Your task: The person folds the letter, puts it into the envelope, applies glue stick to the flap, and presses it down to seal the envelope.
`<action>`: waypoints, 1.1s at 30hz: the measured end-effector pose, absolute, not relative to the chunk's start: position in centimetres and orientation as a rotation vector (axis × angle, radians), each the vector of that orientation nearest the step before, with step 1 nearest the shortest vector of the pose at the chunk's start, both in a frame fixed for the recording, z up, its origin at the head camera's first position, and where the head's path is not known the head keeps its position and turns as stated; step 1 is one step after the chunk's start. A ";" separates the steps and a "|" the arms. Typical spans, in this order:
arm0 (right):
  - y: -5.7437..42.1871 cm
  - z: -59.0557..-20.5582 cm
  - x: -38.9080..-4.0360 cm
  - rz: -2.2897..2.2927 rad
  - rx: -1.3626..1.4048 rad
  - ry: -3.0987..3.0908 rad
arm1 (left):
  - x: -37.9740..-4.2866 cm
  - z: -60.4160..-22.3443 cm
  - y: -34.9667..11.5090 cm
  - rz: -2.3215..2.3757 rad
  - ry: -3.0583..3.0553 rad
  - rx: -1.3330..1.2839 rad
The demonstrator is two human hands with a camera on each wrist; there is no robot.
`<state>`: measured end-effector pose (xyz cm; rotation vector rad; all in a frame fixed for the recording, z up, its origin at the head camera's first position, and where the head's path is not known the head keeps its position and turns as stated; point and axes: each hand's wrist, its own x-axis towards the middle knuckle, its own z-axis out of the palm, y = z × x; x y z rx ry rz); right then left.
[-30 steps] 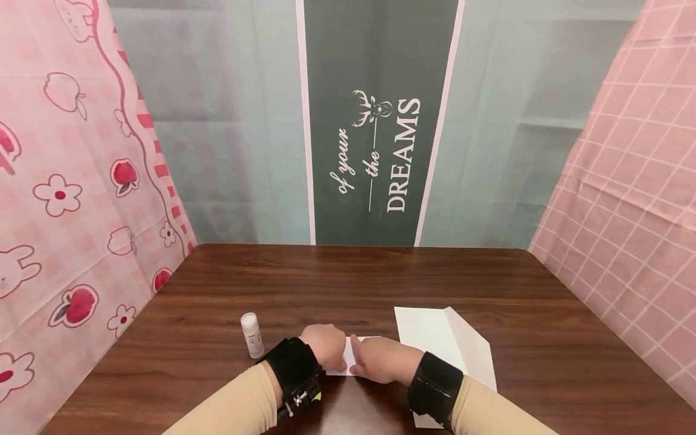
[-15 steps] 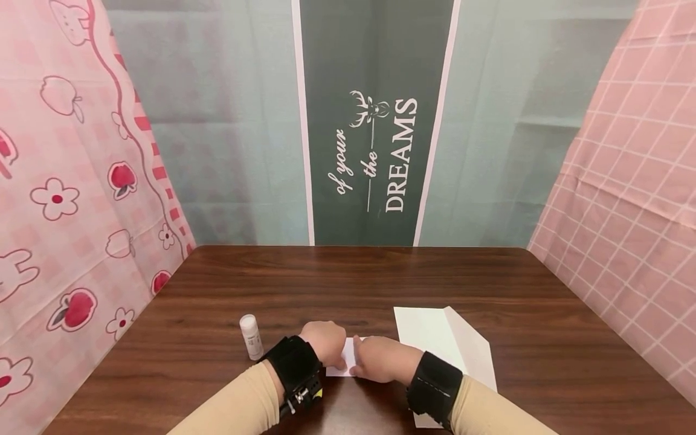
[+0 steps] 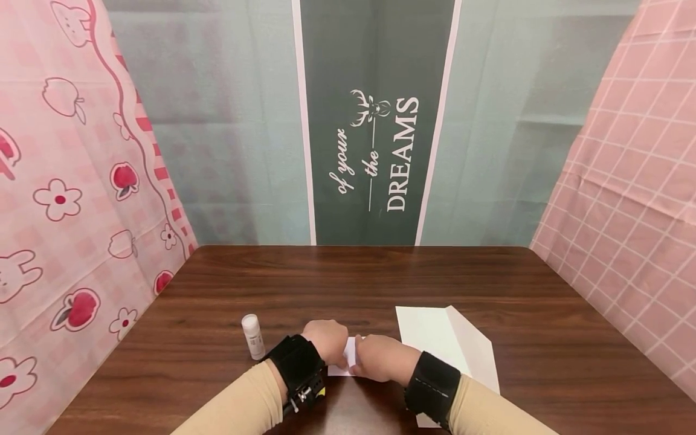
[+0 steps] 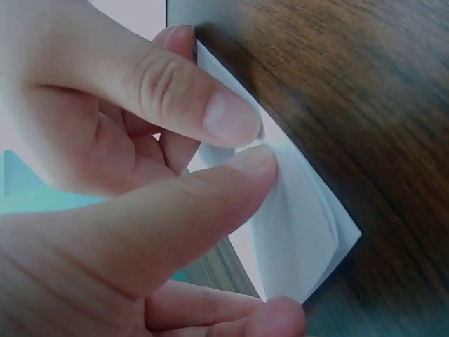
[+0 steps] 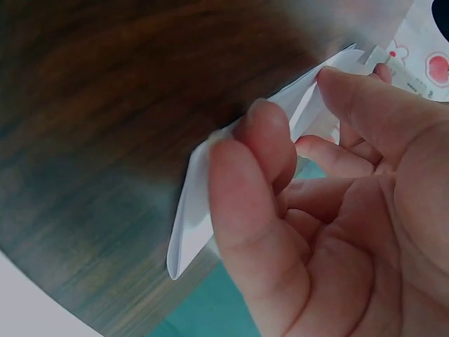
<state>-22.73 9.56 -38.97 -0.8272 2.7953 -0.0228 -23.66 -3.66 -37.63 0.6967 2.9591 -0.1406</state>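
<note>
Near the table's front, a small folded white paper (image 3: 341, 371) lies between both hands. My left hand (image 3: 327, 341) pinches it from the left, thumb on the upper layer and fingers beneath. From the right, my right hand (image 3: 380, 357) pinches the same folded paper, and the two thumb tips almost meet. In the left wrist view the folded paper (image 4: 298, 225) shows several layers standing slightly apart at one end. The right wrist view shows a rounded, loose fold at the end of the paper (image 5: 186, 239). The hands hide much of it in the head view.
A white capped tube (image 3: 253, 337) with small print stands left of the left hand. A larger white sheet (image 3: 435, 332) with a raised crease lies at the right, partly under the right forearm. The brown wooden table (image 3: 326, 284) ends at hanging cloths on three sides.
Both hands stay over the folded paper, with only slight shifts of the fingers. The tube and the larger sheet keep their places.
</note>
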 end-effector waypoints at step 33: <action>10.7 -39.4 -22.3 0.048 -0.617 2.918 | -23.6 -38.2 -2.9 -0.104 2.963 0.750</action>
